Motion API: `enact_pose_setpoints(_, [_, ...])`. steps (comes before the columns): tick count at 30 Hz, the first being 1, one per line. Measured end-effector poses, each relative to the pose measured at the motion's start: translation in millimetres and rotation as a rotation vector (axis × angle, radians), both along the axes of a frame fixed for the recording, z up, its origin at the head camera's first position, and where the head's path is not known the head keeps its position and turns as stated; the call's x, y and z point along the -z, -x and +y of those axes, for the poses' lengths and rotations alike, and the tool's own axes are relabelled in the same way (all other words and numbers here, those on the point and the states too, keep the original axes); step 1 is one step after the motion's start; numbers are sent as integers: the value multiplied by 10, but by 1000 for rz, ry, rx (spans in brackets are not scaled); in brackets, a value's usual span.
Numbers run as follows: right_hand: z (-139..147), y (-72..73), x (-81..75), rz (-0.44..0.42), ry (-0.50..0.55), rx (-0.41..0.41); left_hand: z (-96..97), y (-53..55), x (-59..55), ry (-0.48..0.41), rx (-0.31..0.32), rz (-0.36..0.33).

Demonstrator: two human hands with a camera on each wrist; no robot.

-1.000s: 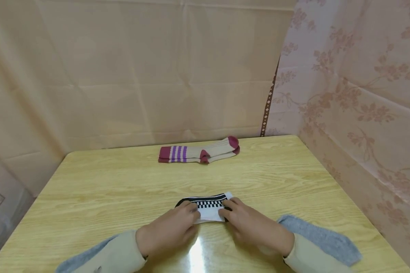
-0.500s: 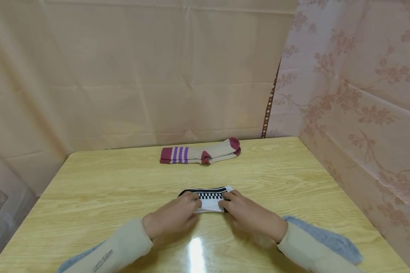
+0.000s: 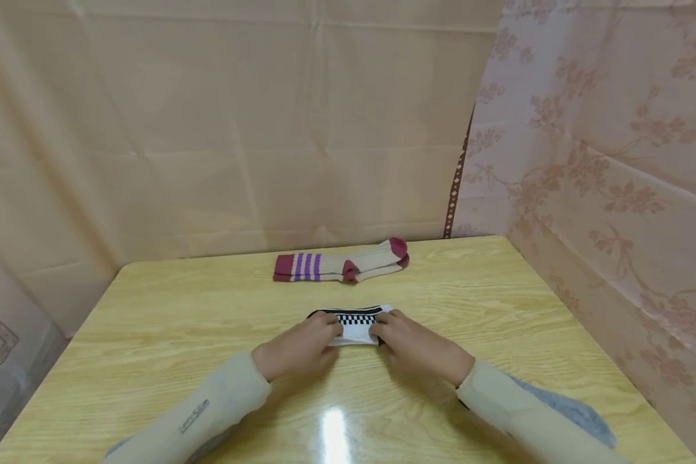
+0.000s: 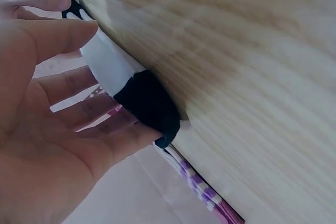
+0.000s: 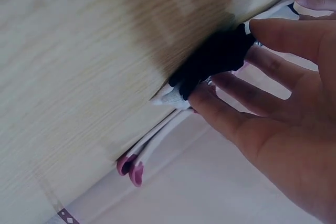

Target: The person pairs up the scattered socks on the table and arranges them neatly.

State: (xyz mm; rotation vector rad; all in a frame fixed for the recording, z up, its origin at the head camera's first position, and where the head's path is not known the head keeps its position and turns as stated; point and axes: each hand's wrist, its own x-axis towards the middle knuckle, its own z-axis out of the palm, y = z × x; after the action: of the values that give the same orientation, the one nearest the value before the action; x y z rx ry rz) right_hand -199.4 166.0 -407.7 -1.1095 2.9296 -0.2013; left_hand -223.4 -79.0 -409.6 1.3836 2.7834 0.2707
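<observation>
Between my two hands in the head view is a white sock (image 3: 356,331) with black stripes and a checkered band, lying crosswise at mid-table. My left hand (image 3: 303,343) grips its left end, thumb on the near side and fingers on the far side. At the other end, my right hand (image 3: 415,343) holds it the same way. The left wrist view shows the sock's black end part (image 4: 149,103) by the left fingers. In the right wrist view, another black part (image 5: 212,59) lies between thumb and fingers, close over the tabletop. The fingertips partly hide both ends.
Beyond the hands, a pair of cream socks (image 3: 339,263) with maroon toes and purple stripes lies near the table's back edge. A grey sock (image 3: 574,406) shows beside the right sleeve, and grey cloth (image 3: 118,444) peeks out under the left sleeve. Curtains (image 3: 209,129) hang behind the wooden table (image 3: 180,303).
Both hands have moved the black-and-white sock forward, away from the body and closer to the cream socks. Their hold on it looks the same. The sleeves now cover more of the grey cloth.
</observation>
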Motion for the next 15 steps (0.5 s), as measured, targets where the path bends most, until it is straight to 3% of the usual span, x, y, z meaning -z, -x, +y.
enact_pose_setpoints(15, [-34,339,-1,-35,40,10,51,339,-11,30,-12,-34])
